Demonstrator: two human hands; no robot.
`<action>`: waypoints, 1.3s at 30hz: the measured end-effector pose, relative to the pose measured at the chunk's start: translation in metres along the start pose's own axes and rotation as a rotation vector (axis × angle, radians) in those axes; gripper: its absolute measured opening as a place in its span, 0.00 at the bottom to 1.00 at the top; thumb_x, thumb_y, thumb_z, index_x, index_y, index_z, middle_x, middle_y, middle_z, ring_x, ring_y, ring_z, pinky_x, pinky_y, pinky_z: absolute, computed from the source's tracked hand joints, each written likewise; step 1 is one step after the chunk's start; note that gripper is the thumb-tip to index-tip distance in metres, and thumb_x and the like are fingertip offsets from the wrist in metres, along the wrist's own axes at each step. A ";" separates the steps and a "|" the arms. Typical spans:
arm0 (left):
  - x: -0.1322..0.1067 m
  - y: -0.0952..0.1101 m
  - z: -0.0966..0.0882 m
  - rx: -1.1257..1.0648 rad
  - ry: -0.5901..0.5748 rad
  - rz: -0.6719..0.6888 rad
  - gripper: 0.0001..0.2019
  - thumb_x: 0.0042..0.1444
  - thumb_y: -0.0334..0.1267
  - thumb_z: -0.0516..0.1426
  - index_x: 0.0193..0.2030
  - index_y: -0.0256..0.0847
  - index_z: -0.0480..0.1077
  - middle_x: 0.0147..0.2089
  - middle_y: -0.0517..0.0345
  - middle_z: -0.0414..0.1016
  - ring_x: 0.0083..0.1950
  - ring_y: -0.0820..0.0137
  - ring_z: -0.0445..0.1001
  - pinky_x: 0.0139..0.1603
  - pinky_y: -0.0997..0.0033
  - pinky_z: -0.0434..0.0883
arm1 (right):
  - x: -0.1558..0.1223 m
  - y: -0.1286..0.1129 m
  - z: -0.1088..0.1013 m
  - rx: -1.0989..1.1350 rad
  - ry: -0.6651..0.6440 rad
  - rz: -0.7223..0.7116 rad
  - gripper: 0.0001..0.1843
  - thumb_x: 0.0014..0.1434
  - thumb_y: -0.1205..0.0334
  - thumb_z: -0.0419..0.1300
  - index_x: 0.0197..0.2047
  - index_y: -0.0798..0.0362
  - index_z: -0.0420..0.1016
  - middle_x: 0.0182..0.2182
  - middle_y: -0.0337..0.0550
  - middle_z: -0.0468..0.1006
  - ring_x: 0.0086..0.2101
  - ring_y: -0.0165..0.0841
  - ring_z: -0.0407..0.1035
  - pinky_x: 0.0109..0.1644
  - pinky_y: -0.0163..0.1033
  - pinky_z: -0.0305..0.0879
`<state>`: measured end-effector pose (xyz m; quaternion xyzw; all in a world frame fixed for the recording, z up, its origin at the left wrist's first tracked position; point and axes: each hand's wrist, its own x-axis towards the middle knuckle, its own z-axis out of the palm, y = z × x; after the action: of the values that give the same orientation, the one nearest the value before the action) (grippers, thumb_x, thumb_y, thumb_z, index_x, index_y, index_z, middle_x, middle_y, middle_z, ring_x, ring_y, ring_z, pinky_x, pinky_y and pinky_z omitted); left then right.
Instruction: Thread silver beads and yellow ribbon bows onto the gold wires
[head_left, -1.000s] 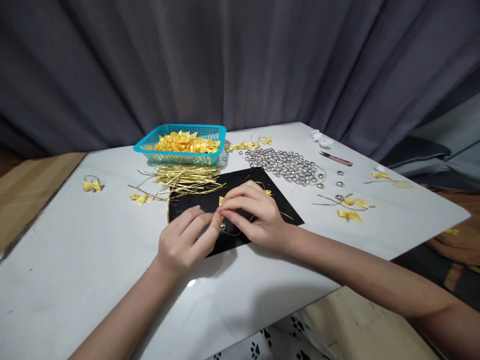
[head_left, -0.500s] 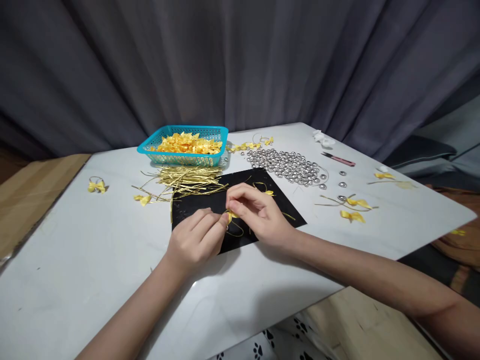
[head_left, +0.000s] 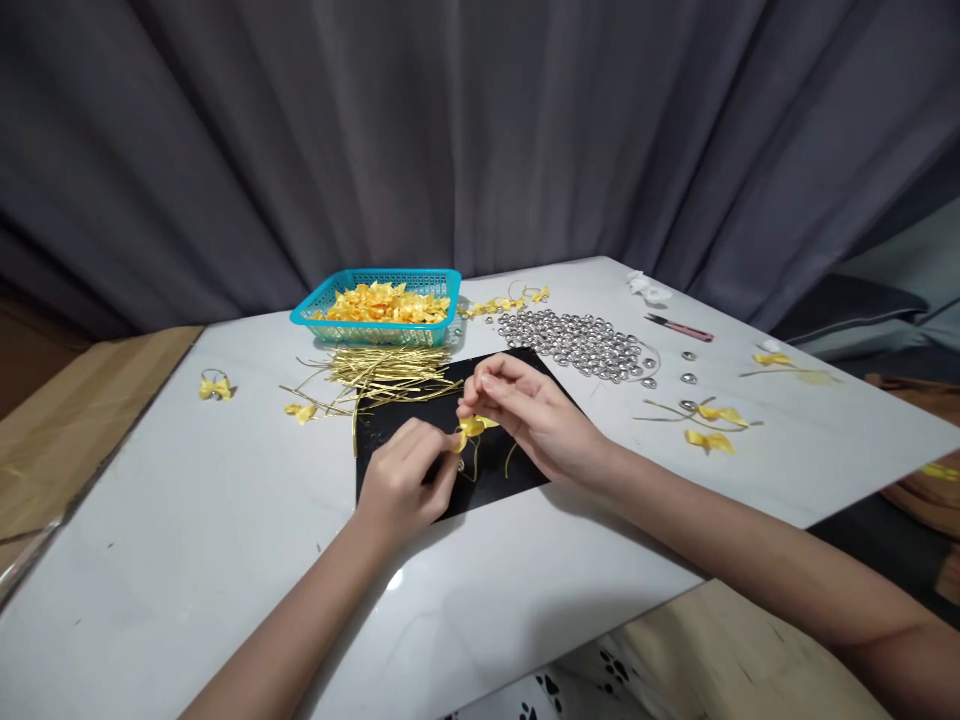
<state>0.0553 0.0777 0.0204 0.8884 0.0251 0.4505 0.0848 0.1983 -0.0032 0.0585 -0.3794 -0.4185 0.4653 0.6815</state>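
Over a black mat (head_left: 405, 425) on the white table (head_left: 187, 540), both my hands pinch a small yellow ribbon bow (head_left: 473, 427) with a gold wire loop hanging under it. My left hand (head_left: 405, 483) grips the bow's left end with thumb and forefinger. My right hand (head_left: 529, 412) holds its right side from above. A small silver bead seems to hang by the wire, too small to be sure.
A teal basket (head_left: 379, 310) of yellow bows stands at the back, gold wire strips (head_left: 386, 368) in front of it. A heap of silver bells (head_left: 581, 338), pink snips (head_left: 682, 327) and loose bows (head_left: 709, 425) lie right. One bow (head_left: 214, 386) lies far left.
My hands have lifted the bow a little off the mat and drawn it apart, so the bow and its wire loop show between them. The view has shifted slightly.
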 end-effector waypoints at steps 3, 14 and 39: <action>-0.002 -0.003 0.000 -0.044 0.001 -0.051 0.06 0.52 0.23 0.54 0.32 0.37 0.64 0.27 0.55 0.71 0.29 0.71 0.67 0.29 0.72 0.66 | 0.005 -0.007 0.003 0.025 0.007 -0.002 0.04 0.61 0.69 0.53 0.33 0.57 0.63 0.29 0.37 0.69 0.31 0.21 0.69 0.41 0.29 0.68; 0.006 -0.002 -0.002 -0.521 0.232 -0.866 0.09 0.47 0.39 0.60 0.25 0.37 0.66 0.24 0.60 0.68 0.26 0.74 0.67 0.28 0.76 0.65 | -0.001 0.006 -0.003 -0.274 0.321 0.191 0.06 0.56 0.65 0.58 0.36 0.59 0.65 0.37 0.45 0.73 0.30 0.22 0.69 0.32 0.27 0.68; 0.012 -0.007 -0.001 -1.116 0.220 -1.383 0.14 0.31 0.36 0.68 0.21 0.34 0.67 0.21 0.64 0.65 0.24 0.80 0.64 0.32 0.78 0.68 | -0.004 0.033 -0.026 -1.521 -0.051 -0.802 0.10 0.60 0.70 0.50 0.41 0.57 0.73 0.33 0.43 0.72 0.27 0.24 0.65 0.27 0.29 0.57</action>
<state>0.0615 0.0859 0.0294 0.4557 0.3401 0.3279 0.7544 0.2109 -0.0009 0.0186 -0.5457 -0.7343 -0.2090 0.3453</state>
